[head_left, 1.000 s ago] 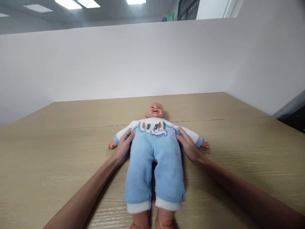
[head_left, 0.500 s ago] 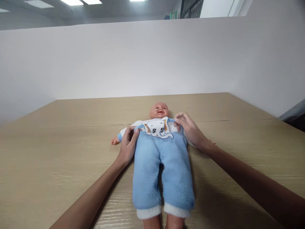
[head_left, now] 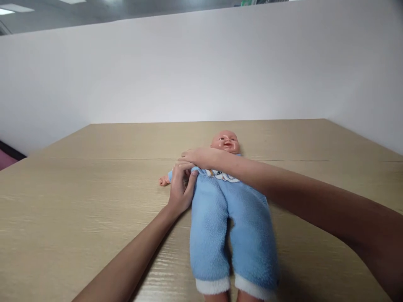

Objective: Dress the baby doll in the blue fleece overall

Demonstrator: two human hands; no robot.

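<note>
The baby doll [head_left: 228, 191] lies face up on the worktop [head_left: 94, 193] in front of me, its legs towards me, its bald, glossy pink head [head_left: 226, 141] at the far end with the mouth open in a smile. It wears fluffy light-blue overalls [head_left: 252, 235] with white fleecy leg cuffs [head_left: 212, 286], and a white elephant patch [head_left: 231, 178] shows partly at the chest under my right forearm. My left hand [head_left: 183, 186] pinches the upper side of the overalls, thumb on the front and fingers curled. My right hand [head_left: 201, 157] reaches across the doll's chest, its fingertips beside my left fingers; I cannot tell whether it grips anything. Past my left hand pokes the doll's small hand [head_left: 163, 180] below a blue sleeve cuff [head_left: 170, 175]. The worktop has pale wood grain, and a plain white partition [head_left: 201, 75] rises behind it.
</note>
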